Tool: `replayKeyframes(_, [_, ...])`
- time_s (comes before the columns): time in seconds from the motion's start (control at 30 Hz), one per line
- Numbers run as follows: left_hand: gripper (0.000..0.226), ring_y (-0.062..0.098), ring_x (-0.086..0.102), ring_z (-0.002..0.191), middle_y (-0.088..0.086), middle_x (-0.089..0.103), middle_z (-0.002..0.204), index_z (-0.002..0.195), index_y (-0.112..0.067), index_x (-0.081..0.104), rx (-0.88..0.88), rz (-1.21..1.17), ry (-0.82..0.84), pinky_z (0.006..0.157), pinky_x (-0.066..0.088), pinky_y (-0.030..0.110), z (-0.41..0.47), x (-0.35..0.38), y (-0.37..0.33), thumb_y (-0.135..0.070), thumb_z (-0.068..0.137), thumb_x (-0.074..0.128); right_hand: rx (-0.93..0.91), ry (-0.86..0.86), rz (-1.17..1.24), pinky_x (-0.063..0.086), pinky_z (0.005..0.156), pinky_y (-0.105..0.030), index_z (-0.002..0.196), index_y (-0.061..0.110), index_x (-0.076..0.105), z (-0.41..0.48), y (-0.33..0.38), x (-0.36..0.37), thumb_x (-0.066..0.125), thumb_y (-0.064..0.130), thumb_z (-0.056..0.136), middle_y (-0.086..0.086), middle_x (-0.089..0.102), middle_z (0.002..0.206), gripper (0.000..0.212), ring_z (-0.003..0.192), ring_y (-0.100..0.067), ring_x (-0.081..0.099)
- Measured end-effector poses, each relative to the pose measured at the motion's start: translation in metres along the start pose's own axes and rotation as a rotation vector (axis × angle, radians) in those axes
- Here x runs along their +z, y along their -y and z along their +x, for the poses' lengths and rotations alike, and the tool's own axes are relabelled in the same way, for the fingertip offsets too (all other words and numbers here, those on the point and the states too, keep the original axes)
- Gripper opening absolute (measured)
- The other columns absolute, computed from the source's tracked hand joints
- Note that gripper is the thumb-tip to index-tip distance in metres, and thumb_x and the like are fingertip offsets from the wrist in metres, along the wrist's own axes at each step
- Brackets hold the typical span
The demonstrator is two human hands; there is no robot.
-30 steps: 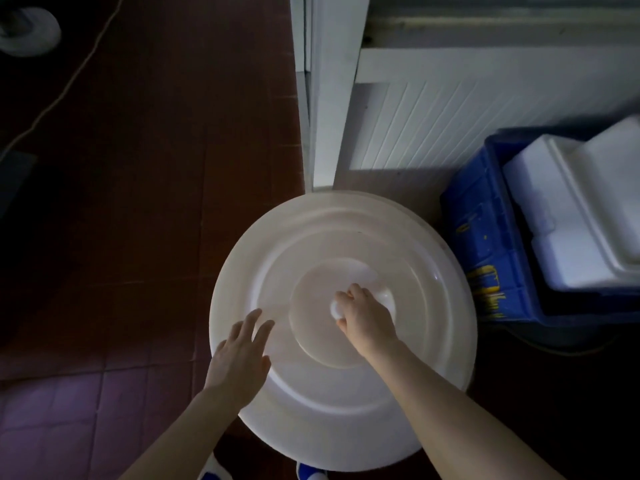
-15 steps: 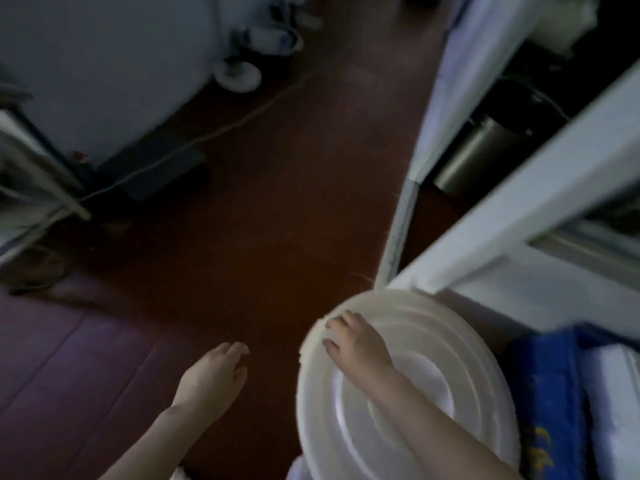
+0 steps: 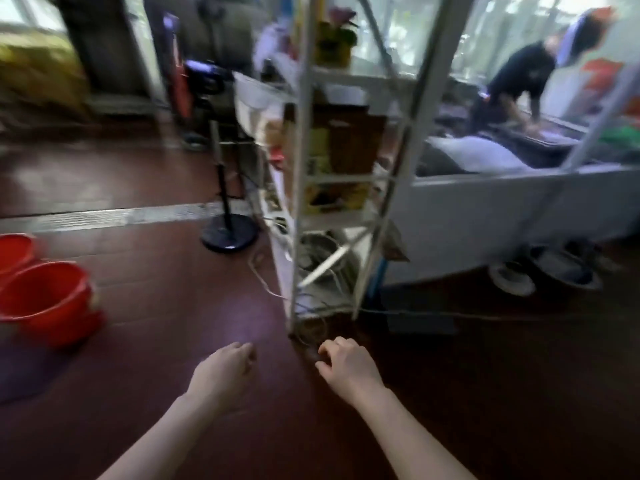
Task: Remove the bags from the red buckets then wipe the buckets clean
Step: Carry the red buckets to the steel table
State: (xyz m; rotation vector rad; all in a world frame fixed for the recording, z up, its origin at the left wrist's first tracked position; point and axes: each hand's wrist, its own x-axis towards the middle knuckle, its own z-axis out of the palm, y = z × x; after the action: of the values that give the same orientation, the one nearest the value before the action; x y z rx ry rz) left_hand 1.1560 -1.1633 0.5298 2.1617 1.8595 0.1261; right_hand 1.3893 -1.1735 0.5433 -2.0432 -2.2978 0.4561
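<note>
Two red buckets stand on the dark red floor at the far left: a nearer one [image 3: 48, 299] and a second [image 3: 14, 251] behind it, cut off by the frame edge. No bags show in them from here. My left hand [image 3: 221, 375] and my right hand [image 3: 349, 368] hang side by side low in the middle, fingers loosely curled, holding nothing. Both hands are well to the right of the buckets and apart from them. The picture is blurred.
A white metal shelf rack [image 3: 332, 188] with boxes and cables stands just ahead of my hands. A fan stand [image 3: 230, 230] sits left of it. Cords trail on the floor. Behind glass at the right, a person [image 3: 512, 84] bends over.
My right hand has let go of the white round lid, which is out of view. The view has swung up and away to the room, bringing the red buckets into sight at the left.
</note>
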Motion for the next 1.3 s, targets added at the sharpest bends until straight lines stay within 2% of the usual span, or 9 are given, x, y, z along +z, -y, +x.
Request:
replayKeyframes(0.13, [0.022, 0.020, 0.060, 0.106, -0.004, 0.061, 0.111, 0.109, -0.028, 0.059, -0.196, 0.010, -0.092, 0.079, 0.047, 0.031, 0.007, -0.079, 0.120, -0.037, 0.091, 0.051, -0.255, 0.052, -0.095, 0.040, 0.099, -0.035, 0.124, 0.022, 0.055, 0.098, 0.132, -0.020, 0.049, 0.043, 0.095, -0.004, 0.056, 0.127, 0.037, 0.121, -0.024, 0.050])
replayKeyframes(0.27, [0.026, 0.024, 0.059, 0.111, 0.000, 0.062, 0.118, 0.114, -0.023, 0.057, -0.392, 0.049, -0.156, 0.081, 0.047, 0.034, 0.006, -0.130, 0.224, -0.034, 0.092, 0.047, -0.455, 0.108, -0.178, 0.042, 0.099, -0.037, 0.125, 0.021, 0.056, 0.179, 0.245, -0.030, 0.050, 0.044, 0.095, -0.004, 0.055, 0.127, 0.038, 0.123, -0.025, 0.049])
replayKeyframes(0.4, [0.030, 0.022, 0.056, 0.117, -0.001, 0.059, 0.124, 0.121, -0.024, 0.054, -0.539, 0.085, -0.158, 0.088, 0.049, 0.037, 0.021, -0.162, 0.317, -0.033, 0.093, 0.046, -0.629, 0.124, -0.268, 0.043, 0.096, -0.038, 0.123, 0.021, 0.057, 0.259, 0.339, -0.031, 0.051, 0.045, 0.094, -0.004, 0.056, 0.123, 0.038, 0.119, -0.026, 0.050])
replayKeyframes(0.57, [0.029, 0.023, 0.057, 0.115, 0.000, 0.059, 0.123, 0.119, -0.025, 0.053, -0.686, 0.106, -0.190, 0.088, 0.049, 0.036, 0.069, -0.195, 0.420, -0.033, 0.093, 0.045, -0.796, 0.092, -0.353, 0.044, 0.093, -0.038, 0.127, 0.022, 0.055, 0.371, 0.435, -0.031, 0.051, 0.046, 0.094, -0.003, 0.056, 0.125, 0.041, 0.119, -0.025, 0.051])
replayKeyframes(0.7, [0.031, 0.023, 0.057, 0.115, -0.001, 0.059, 0.124, 0.122, -0.027, 0.053, -0.778, 0.079, -0.212, 0.089, 0.048, 0.036, 0.110, -0.217, 0.493, -0.035, 0.093, 0.044, -0.852, 0.098, -0.348, 0.042, 0.094, -0.037, 0.130, 0.025, 0.053, 0.461, 0.504, -0.035, 0.051, 0.048, 0.093, -0.001, 0.055, 0.127, 0.043, 0.122, -0.024, 0.049])
replayKeyframes(0.83, [0.026, 0.022, 0.058, 0.111, 0.000, 0.061, 0.117, 0.115, -0.025, 0.054, -0.839, 0.058, -0.224, 0.086, 0.048, 0.036, 0.147, -0.230, 0.563, -0.033, 0.093, 0.043, -0.906, 0.100, -0.354, 0.043, 0.092, -0.035, 0.125, 0.027, 0.056, 0.542, 0.569, -0.030, 0.052, 0.047, 0.093, 0.000, 0.057, 0.123, 0.039, 0.120, -0.023, 0.051])
replayKeyframes(1.03, [0.025, 0.022, 0.057, 0.110, -0.001, 0.060, 0.114, 0.115, -0.024, 0.054, -0.907, -0.007, -0.200, 0.086, 0.048, 0.035, 0.206, -0.227, 0.693, -0.033, 0.093, 0.044, -0.954, 0.147, -0.429, 0.045, 0.092, -0.035, 0.124, 0.028, 0.056, 0.655, 0.681, 0.020, 0.051, 0.047, 0.092, 0.000, 0.056, 0.122, 0.038, 0.121, -0.022, 0.050])
replayKeyframes(1.3, [0.023, 0.018, 0.059, 0.106, -0.005, 0.061, 0.111, 0.113, -0.027, 0.054, -0.981, -0.220, -0.196, 0.084, 0.051, 0.034, 0.281, -0.227, 0.875, -0.034, 0.092, 0.047, -0.838, 0.318, -0.421, 0.046, 0.096, -0.037, 0.123, 0.026, 0.057, 0.778, 0.806, 0.102, 0.050, 0.046, 0.093, 0.000, 0.056, 0.122, 0.037, 0.120, -0.023, 0.051])
